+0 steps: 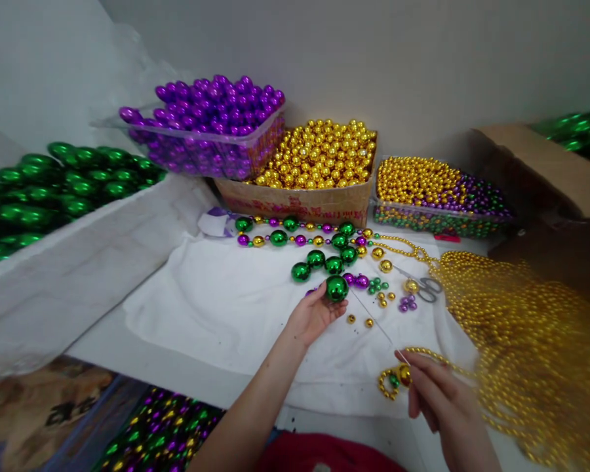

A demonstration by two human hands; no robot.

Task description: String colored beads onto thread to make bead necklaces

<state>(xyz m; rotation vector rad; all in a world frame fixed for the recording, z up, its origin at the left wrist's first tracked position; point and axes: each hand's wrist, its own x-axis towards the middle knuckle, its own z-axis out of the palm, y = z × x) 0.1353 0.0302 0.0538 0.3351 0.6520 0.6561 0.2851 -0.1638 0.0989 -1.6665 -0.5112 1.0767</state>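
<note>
My left hand (319, 314) grips a large shiny green bead (337, 288) between thumb and fingers above a white cloth (216, 308). A thin, straight, needle-like wire (373, 319) runs from beside that bead to my right hand (437, 393), whose thumb and fingers pinch its lower end. By the right fingertips hang a gold bead (404, 374), a small green bead (394, 380) and a short gold bead strand (386, 387). Loose green beads (316, 259), purple beads (361, 281) and small gold beads (369, 323) lie around the left hand.
A multicolored bead strand (300, 240) stretches across the cloth's back. Grey-handled scissors (429, 288) lie at right, beside heaped gold chains (535, 347). Behind stand a purple-bead tub (255, 141), a gold-bead carton (295, 202) and a small-bead tub (437, 216). A white box (103, 255) borders the left.
</note>
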